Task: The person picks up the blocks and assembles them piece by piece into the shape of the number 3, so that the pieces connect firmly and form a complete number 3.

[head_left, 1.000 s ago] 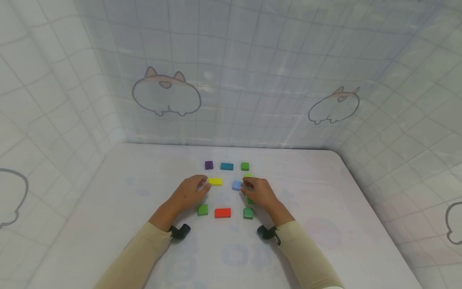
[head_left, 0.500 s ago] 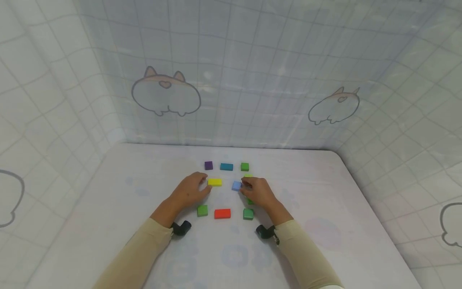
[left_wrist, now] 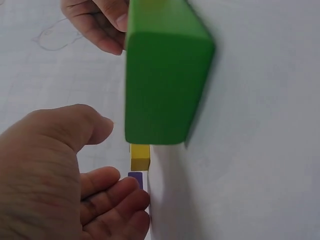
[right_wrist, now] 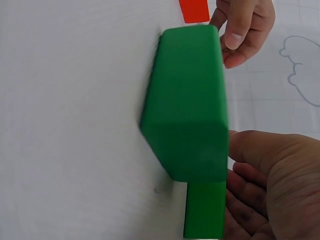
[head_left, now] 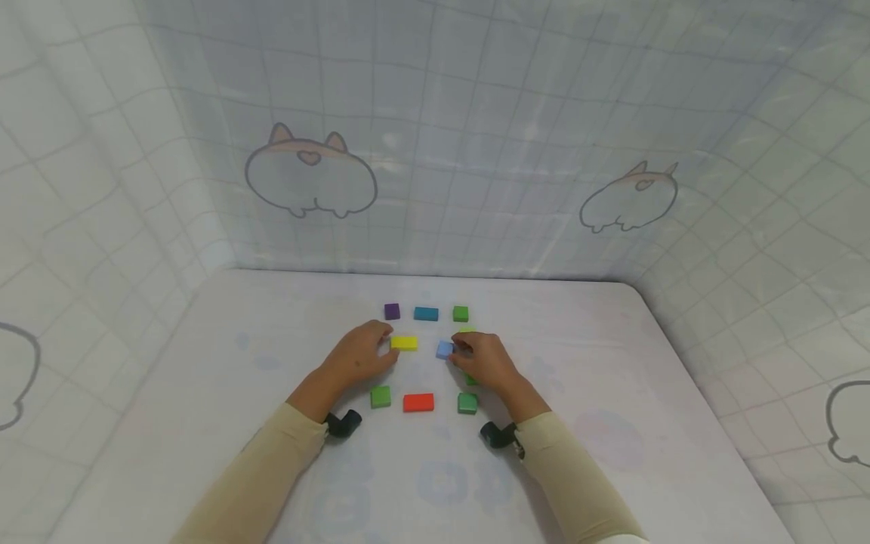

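Note:
In the head view, my left hand (head_left: pixel 356 355) is at the left end of a yellow block (head_left: pixel 404 344), thumb and fingers parted on either side of that end. My right hand (head_left: pixel 485 359) pinches the right end of a light blue block (head_left: pixel 444 350), which sits slightly turned on the table. A lime green block (head_left: pixel 467 330) and a green block (head_left: pixel 471 379) are partly hidden by this hand. The left wrist view shows the left fingers loosely bent, with a big green block (left_wrist: pixel 160 90) in front. In the right wrist view, a dark green block (right_wrist: pixel 187 90) hides the right fingertips.
Behind the hands lie a purple block (head_left: pixel 392 311), a teal blue block (head_left: pixel 426 313) and a green block (head_left: pixel 461 313). Nearer are a green block (head_left: pixel 381 397), a red block (head_left: pixel 418 402) and a dark green block (head_left: pixel 467 403). Patterned curtains (head_left: pixel 435 151) enclose the white table (head_left: pixel 272 317).
The left hand has shifted slightly up and right, its thumb and fingers parting more around the yellow block's end. The right hand has edged slightly left. The blocks keep their layout.

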The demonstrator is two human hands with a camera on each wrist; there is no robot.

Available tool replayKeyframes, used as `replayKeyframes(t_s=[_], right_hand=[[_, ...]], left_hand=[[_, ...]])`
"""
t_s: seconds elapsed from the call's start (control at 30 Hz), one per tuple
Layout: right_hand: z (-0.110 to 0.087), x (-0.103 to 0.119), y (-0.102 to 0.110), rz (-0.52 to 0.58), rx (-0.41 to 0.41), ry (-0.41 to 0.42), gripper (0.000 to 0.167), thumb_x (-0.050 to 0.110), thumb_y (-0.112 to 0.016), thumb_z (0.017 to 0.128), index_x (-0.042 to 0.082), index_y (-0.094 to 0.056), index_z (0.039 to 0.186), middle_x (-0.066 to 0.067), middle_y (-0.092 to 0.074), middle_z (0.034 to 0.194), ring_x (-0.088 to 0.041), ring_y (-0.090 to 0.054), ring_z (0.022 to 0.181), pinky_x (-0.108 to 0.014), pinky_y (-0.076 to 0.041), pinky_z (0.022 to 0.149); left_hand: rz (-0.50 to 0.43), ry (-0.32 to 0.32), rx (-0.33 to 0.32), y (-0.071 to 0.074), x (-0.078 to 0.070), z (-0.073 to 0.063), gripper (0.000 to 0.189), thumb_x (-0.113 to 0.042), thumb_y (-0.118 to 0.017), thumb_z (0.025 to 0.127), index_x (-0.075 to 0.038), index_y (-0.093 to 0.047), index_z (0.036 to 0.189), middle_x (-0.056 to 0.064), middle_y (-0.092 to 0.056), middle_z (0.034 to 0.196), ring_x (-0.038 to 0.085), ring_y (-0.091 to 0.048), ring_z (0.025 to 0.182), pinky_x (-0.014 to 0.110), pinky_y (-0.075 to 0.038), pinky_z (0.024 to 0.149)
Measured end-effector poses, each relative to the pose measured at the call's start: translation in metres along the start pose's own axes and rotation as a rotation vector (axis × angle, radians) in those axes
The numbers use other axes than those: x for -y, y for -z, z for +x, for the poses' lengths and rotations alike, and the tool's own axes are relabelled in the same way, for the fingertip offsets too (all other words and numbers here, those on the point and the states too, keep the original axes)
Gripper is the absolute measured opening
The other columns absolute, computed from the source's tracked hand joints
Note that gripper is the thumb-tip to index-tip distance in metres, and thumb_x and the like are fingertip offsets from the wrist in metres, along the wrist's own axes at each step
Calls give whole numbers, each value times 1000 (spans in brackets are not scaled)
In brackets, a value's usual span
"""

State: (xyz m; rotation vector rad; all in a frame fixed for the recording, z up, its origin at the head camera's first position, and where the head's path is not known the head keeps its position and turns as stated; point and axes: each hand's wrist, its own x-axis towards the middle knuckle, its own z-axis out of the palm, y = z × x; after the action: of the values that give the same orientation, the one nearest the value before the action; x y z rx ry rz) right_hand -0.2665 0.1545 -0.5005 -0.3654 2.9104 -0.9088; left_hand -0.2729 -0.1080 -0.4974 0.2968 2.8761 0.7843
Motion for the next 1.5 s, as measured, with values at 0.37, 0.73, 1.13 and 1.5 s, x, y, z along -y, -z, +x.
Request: replayKeyframes(t_s=[0.37,0.73,1.13,1.5], right_hand=[[2,-1,-2,-16,12,-10,37,24,-77,88,13,-70,123,1,-69,120,-14,-63,111,-37,-53,99],[3,-2,-1,-33,17,5,32,22,-77,88,14,-73,119,3,-70,115,-12,-63,106,-36,-54,96],[5,-4,2,-68,49,27,29,23,-76,89,13,-74,116,1,-72,114,-12,-64,105,-36,-55,95],[6,-3,4,-97,70,44,27,22,-76,90,14,-75,115,1,-72,114,-13,-64,105,-37,-53,97]], left_hand=[[20,-7,7,-4,1,5,49,-34,-66,91,-9,-59,133,9,-59,136,29,-52,128,50,-43,110],[93,-55,-6,-9,2,10,39,-29,-68,92,-11,-63,127,7,-64,127,25,-56,118,46,-48,104],[82,-91,-1,-8,2,10,36,-25,-72,92,-12,-66,125,3,-67,119,21,-59,109,42,-52,100],[63,-88,12,-8,0,9,35,-25,-72,91,-13,-67,123,2,-67,115,19,-58,105,42,-52,99]])
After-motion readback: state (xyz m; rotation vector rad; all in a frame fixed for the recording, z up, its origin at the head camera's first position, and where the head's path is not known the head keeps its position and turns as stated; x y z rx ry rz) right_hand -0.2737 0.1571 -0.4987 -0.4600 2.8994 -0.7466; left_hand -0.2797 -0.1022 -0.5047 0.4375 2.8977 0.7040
